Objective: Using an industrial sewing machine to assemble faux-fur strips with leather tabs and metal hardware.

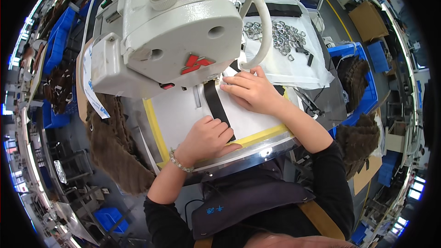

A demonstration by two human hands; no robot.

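Observation:
A black strap lies on the white work surface, running from under the head of a white sewing machine toward me. My left hand is at the strap's near end, fingers curled over it and thumb out to the right. Beside the strap's far end, close to the needle area, my right hand rests with its fingers stretched out. What lies under the right fingertips is hidden, and the machine head covers most of the needle. A narrow metal piece sits left of the strap.
Many metal D-rings lie on a white sheet at the far right. Brown furry pieces hang at the left; more brown fur fills a blue crate on the right. Yellow tape edges the work surface.

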